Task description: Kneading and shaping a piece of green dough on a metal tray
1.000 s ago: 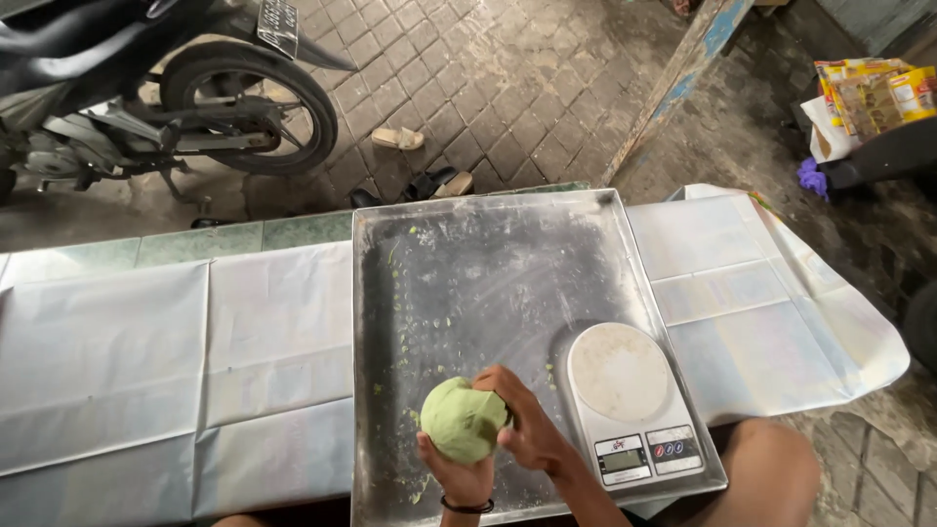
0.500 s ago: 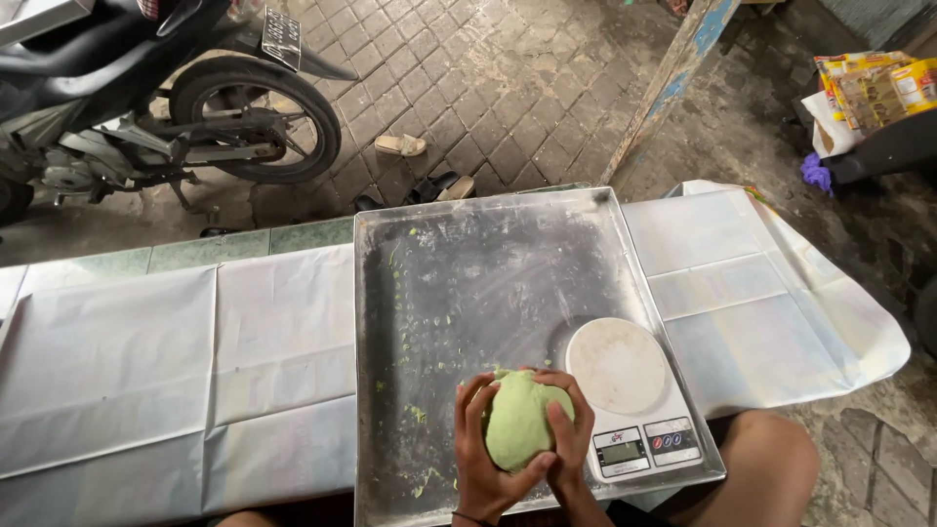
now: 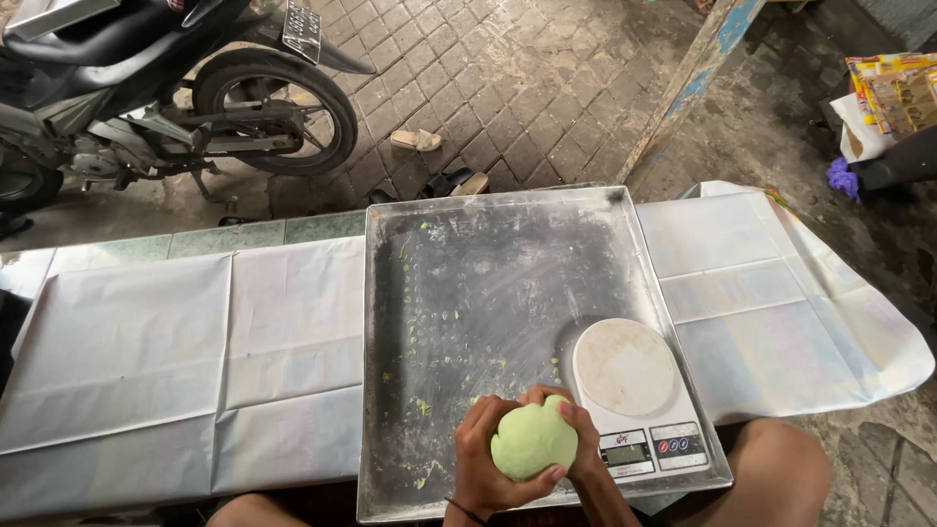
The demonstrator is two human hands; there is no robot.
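Dough ball (image 3: 532, 439), pale green and smooth, cupped between both hands over the near edge of the metal tray (image 3: 488, 263), just left of the scale. Left hand (image 3: 478, 464) wrapped under and around the left side, fingers curled shut against the dough, thumb hooked along the bottom. Right hand (image 3: 576, 439) closing over the top and right, fingers pressed together on the curve. Looks like rounding work: best done with light, even pressure, turning between the palms, tucking any seam underneath, no squeezing hard enough to dent the skin. Worth keeping it over the tray, where crumbs can drop.

Small white kitchen scale (image 3: 630, 390) sitting in the tray's near right corner, round platform bare and dusty. Tray floor scuffed with flour and dotted with green scraps. Underneath, white paper sheets (image 3: 195, 361) spread over the table, creased in squares. Beyond, brick paving (image 3: 508, 88), a parked motorcycle (image 3: 166, 107) at far left, 2 sandals (image 3: 415, 140) by the rear wheel, a blue-painted post (image 3: 683, 83) leaning at right.
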